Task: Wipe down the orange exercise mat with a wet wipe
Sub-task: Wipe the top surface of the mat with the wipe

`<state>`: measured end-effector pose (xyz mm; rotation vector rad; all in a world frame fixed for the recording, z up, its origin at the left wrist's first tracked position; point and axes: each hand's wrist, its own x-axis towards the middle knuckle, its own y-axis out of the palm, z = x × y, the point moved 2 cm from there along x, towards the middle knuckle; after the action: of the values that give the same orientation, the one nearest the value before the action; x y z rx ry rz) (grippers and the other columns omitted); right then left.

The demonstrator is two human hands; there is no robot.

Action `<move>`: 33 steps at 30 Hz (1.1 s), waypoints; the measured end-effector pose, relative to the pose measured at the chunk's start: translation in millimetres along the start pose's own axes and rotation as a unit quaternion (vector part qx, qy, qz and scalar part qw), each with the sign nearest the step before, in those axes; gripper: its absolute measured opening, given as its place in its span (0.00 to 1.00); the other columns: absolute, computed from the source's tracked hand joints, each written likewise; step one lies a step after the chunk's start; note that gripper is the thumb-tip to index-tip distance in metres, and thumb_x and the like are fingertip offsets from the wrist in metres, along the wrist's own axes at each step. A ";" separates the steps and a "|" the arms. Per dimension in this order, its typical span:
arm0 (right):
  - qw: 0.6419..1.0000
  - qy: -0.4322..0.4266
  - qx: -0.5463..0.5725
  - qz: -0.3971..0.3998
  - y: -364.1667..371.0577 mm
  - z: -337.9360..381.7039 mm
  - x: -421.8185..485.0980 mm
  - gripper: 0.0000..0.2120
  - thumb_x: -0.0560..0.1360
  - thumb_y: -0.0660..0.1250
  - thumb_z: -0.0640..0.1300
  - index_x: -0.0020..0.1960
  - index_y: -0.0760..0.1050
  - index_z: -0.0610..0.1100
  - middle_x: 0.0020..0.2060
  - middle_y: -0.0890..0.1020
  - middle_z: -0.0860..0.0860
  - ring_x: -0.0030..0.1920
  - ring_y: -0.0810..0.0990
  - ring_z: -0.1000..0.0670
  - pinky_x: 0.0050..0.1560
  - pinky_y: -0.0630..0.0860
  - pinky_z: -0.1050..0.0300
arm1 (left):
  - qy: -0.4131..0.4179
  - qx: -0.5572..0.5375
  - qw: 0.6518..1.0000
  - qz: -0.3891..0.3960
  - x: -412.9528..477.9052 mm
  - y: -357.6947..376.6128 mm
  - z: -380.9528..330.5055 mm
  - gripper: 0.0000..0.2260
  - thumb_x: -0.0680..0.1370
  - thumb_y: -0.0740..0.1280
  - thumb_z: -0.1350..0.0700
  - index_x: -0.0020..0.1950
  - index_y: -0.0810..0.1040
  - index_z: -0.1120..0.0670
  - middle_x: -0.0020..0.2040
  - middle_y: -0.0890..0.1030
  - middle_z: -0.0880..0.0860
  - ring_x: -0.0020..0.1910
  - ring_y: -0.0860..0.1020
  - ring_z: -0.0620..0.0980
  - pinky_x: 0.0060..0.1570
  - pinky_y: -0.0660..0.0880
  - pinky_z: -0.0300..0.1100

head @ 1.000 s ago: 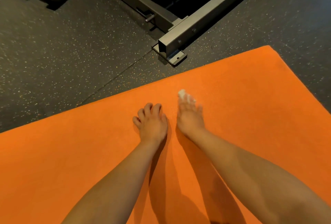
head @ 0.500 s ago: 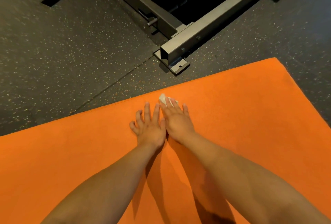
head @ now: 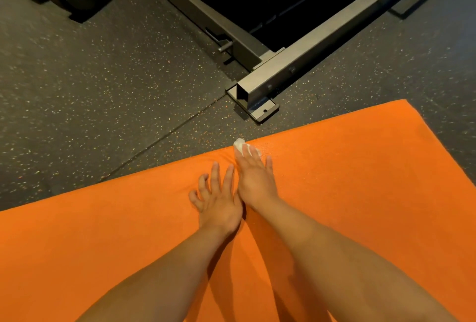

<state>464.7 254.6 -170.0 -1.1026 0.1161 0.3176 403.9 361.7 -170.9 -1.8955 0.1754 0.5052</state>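
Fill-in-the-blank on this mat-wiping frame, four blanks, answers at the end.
1. The mat is ____ in colour.
2. The right hand presses a ____ wipe onto the mat with straight fingers.
3. The left hand rests on the mat, holding ____.
4. The hand nearer the metal frame is the ____ one.
Answers: orange; white; nothing; right.

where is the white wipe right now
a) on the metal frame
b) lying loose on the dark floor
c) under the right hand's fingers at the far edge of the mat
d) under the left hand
C: the wipe pokes out from under the right hand at the far edge of the mat, while the left hand rests on bare mat beside it.
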 end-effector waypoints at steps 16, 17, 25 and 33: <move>0.996 -0.058 -0.012 0.069 23.7 6.2 -103.3 0.27 0.83 0.55 0.46 0.81 0.57 0.53 0.81 0.56 0.53 0.81 0.50 0.53 0.79 0.45 0.44 | 0.039 -0.097 0.990 -0.096 -68.3 31.2 23.2 0.23 0.85 0.53 0.50 0.81 0.57 0.45 0.83 0.50 0.46 0.81 0.46 0.50 0.78 0.45 0.53; 0.995 -0.059 -0.015 0.076 25.4 6.6 -115.6 0.27 0.83 0.55 0.46 0.81 0.57 0.54 0.81 0.56 0.53 0.81 0.49 0.54 0.79 0.44 0.44 | 0.035 -0.104 0.989 -0.100 -80.9 37.0 26.8 0.23 0.85 0.53 0.50 0.81 0.57 0.45 0.82 0.51 0.46 0.81 0.46 0.50 0.78 0.45 0.53; 0.990 -0.079 -0.044 0.109 40.7 1.3 -226.7 0.24 0.85 0.52 0.48 0.81 0.58 0.52 0.81 0.59 0.53 0.81 0.52 0.54 0.79 0.48 0.44 | 0.043 -0.141 0.983 -0.111 -178.0 83.8 32.9 0.20 0.84 0.56 0.57 0.78 0.66 0.53 0.81 0.59 0.52 0.80 0.52 0.55 0.78 0.50 0.54; 0.979 -0.047 -0.036 0.194 37.5 -4.9 -334.6 0.24 0.85 0.51 0.50 0.81 0.56 0.56 0.82 0.55 0.54 0.81 0.49 0.54 0.79 0.43 0.42 | -0.024 -0.076 0.995 -0.061 -295.8 107.2 35.5 0.21 0.85 0.52 0.50 0.79 0.63 0.46 0.81 0.59 0.50 0.76 0.58 0.55 0.76 0.54 0.51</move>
<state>135.9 200.5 -121.1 -1.1312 0.2374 0.7280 91.0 319.2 -147.4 -2.0264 -0.0100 0.4922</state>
